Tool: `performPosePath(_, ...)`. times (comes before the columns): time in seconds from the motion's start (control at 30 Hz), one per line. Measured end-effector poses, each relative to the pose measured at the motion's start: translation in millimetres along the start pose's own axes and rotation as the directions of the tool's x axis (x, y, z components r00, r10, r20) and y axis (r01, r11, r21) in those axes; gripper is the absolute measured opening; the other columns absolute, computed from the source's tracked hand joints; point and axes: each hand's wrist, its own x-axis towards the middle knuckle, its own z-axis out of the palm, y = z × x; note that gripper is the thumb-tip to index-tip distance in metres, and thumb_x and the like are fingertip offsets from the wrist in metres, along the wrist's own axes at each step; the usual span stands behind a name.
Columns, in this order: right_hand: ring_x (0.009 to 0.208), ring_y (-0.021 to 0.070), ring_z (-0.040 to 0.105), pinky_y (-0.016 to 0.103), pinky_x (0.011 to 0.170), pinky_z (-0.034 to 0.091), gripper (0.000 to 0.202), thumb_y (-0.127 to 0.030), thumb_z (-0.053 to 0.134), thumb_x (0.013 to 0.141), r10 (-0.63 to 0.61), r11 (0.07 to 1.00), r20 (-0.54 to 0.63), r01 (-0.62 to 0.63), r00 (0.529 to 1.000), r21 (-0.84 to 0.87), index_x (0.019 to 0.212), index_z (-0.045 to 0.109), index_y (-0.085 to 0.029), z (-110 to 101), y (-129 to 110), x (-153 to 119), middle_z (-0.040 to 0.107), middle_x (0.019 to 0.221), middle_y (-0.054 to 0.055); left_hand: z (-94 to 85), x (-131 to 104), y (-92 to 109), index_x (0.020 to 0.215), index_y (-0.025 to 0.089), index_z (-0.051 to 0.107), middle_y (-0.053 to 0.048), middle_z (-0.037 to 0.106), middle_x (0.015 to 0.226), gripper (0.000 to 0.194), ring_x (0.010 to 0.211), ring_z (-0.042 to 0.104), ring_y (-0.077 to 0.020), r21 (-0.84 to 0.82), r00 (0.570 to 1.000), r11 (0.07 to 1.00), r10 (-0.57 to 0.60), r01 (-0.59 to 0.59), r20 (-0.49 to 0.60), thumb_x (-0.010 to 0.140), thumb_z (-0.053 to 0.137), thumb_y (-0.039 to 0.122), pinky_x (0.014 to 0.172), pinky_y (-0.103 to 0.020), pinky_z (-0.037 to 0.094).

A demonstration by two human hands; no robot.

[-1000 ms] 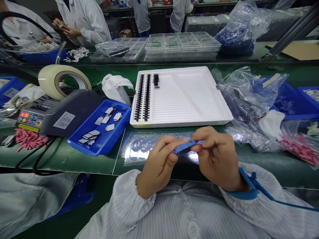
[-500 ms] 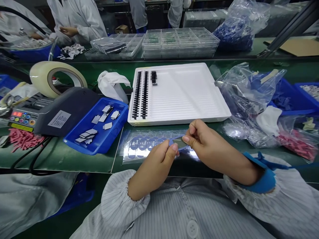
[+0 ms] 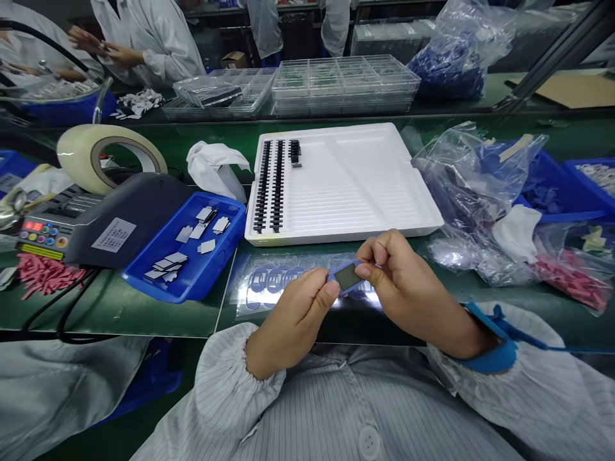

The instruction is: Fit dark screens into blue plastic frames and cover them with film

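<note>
Between my two hands is a small blue-rimmed piece with a dark rectangular screen (image 3: 346,277), held above the bench. My left hand (image 3: 298,314) pinches its left end between thumb and fingers. The right end is gripped by my right hand (image 3: 401,288), whose thumb lies at the edge of the dark screen. Below and behind the hands lies a clear plastic sheet (image 3: 250,306) with rows of blue-outlined oval stickers; my hands cover part of it. Just beyond stands a white foam tray (image 3: 365,186) with columns of small black parts at its left side.
A blue bin (image 3: 192,256) of small white-faced pieces stands left of the tray, beside a tape dispenser (image 3: 129,221) and a big tape roll (image 3: 79,153). Plastic bags (image 3: 473,186) crowd the right. Clear divided boxes (image 3: 346,83) sit behind; a co-worker (image 3: 148,45) works far left.
The piece in my hands has tilted, so more of its dark screen shows. Both hands still hold it in nearly the same place. The co-worker's hands at far left have risen.
</note>
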Motion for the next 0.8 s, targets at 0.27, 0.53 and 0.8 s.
performPosePath(0.27, 0.076, 0.0132, 0.055, 0.028, 0.065, 0.047, 0.028, -0.012, 0.056, 0.085, -0.158, 0.961, -0.074, 0.171, 0.985, 0.218, 0.078, 0.031, -0.024, -9, 7, -15, 0.057, 0.082, -0.002, -10.2, 1, -1, 0.084, 0.017, 0.05, 0.0, 0.047, 0.066, 0.017, 0.063, 0.042, -0.0141, 0.528, 0.776, 0.638, 0.628, -0.56, 0.064, 0.093, 0.035, 0.02, 0.058, -0.031, 0.034)
performPosePath(0.53, 0.101, 0.016, 0.06, 0.031, 0.085, 0.053, 0.033, -0.025, 0.07, 0.077, 0.288, 0.821, 0.436, -0.454, 0.852, 0.345, 0.087, 0.038, -0.023, -44, 3, -45, 0.059, 0.107, 0.004, -13.8, 19, 15, 0.088, 0.014, 0.059, 0.001, 0.053, 0.068, 0.015, 0.064, 0.045, -0.0153, 0.656, 0.484, -0.024, 0.654, -0.754, 0.581, 0.085, 0.046, 0.01, 0.06, -0.034, 0.031)
performPosePath(0.8, 0.084, 0.0217, 0.071, 0.026, 0.069, 0.061, 0.029, -0.016, 0.066, 0.08, 0.22, 0.974, -0.075, -0.215, 0.973, 0.07, 0.081, 0.039, -0.026, -88, 33, -79, 0.072, 0.095, 0.007, 2.6, 68, 29, 0.135, 0.014, 0.039, -0.003, 0.063, 0.091, 0.046, 0.086, 0.053, -0.0182, 0.696, 0.636, 0.073, 0.484, -0.714, 0.601, 0.094, 0.039, 0.034, 0.075, -0.034, 0.036)
